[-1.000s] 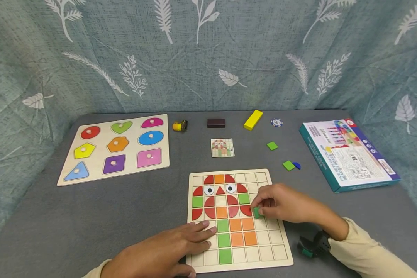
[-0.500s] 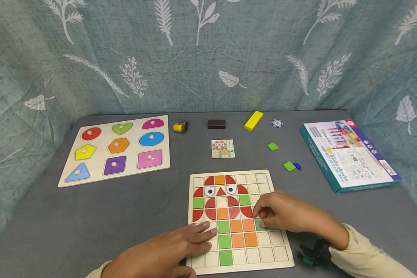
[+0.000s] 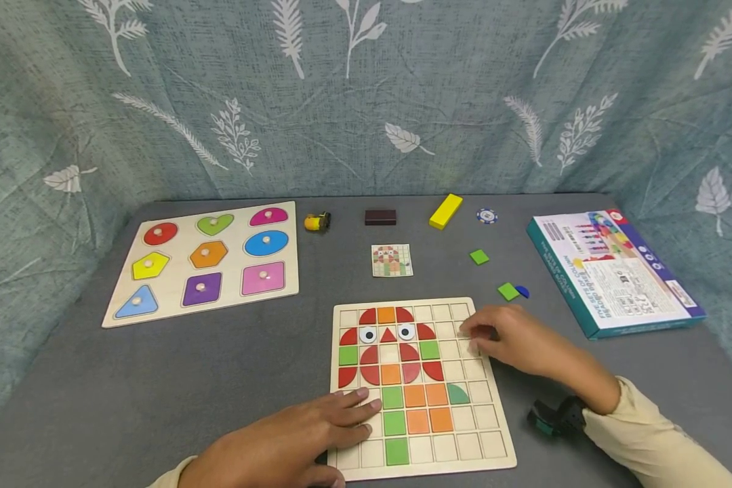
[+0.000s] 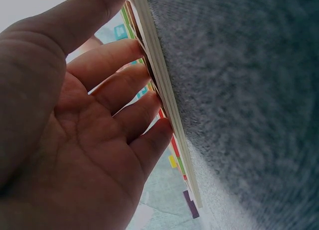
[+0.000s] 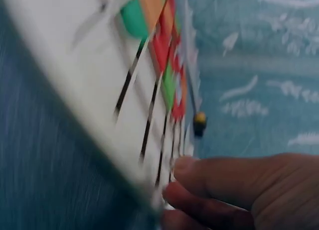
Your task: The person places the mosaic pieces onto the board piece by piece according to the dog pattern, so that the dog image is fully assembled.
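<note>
A wooden grid board [image 3: 470,444] lies flat, bearing an owl-like picture of red, orange and green tiles with two eye discs. My left hand [image 3: 293,434] rests on its lower left part, fingers spread. In the left wrist view the fingertips touch the face near the board's edge [image 4: 164,80]. A dark green quarter-circle tile [image 3: 458,394] sits in a cell right of the orange squares. Over the board's right edge is my right hand [image 3: 518,339], fingers loosely bent with nothing between them. Beyond it lie two green square tiles [image 3: 478,257] and a blue half-round tile [image 3: 522,292].
A picture card [image 3: 392,260] lies behind the board. Farther back are a small yellow-and-black toy [image 3: 317,221], a dark brown block [image 3: 380,217], a yellow block [image 3: 445,211] and a poker chip [image 3: 486,215]. A peg puzzle [image 3: 186,230] is left, a box [image 3: 616,271] right.
My right hand set the dark green quarter-circle tile into a cell, let go of it and moved up and right toward the board's edge. The left hand has stayed put.
</note>
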{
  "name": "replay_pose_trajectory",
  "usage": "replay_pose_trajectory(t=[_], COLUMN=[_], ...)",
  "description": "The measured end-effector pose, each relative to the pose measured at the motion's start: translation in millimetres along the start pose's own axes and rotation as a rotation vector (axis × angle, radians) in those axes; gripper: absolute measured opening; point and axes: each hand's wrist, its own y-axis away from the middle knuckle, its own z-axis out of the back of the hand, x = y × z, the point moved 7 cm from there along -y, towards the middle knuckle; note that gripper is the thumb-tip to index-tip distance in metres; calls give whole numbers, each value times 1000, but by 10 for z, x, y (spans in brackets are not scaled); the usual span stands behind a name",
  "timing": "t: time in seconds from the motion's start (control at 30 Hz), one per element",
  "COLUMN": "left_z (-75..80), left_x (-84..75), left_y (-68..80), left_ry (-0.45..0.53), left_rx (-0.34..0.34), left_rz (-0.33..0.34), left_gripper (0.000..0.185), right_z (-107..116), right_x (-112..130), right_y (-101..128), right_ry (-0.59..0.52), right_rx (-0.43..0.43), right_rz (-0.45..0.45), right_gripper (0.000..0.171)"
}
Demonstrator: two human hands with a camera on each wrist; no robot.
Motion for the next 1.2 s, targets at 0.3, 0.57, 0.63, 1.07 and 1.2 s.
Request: replay_pose_trajectory(t=[0.3,0.57,0.63,1.07,1.2], left_z=[-2,-12,-13,-12,-13], left_x=[1,11,13,9,7], left_y=[15,6,10,1,2], left_ry=[1,-14,-5,-20,-22], left_rx=[1,10,14,-2,-3], left_rz=[-11,-13,-9,-15,-15], left_gripper=[58,58,58,59,59], right_z=[299,446,452,376,370], right_x=[-428,-686,-711,-634,-624], right_y=[-3,0,-13,-84,-76], right_ry=[133,161,157,112,89], right_rx=[-241,-300,-286,-198,-208], right_rz=[-178,-277,-281,-224,-217], right_gripper=[21,27,26,20,12])
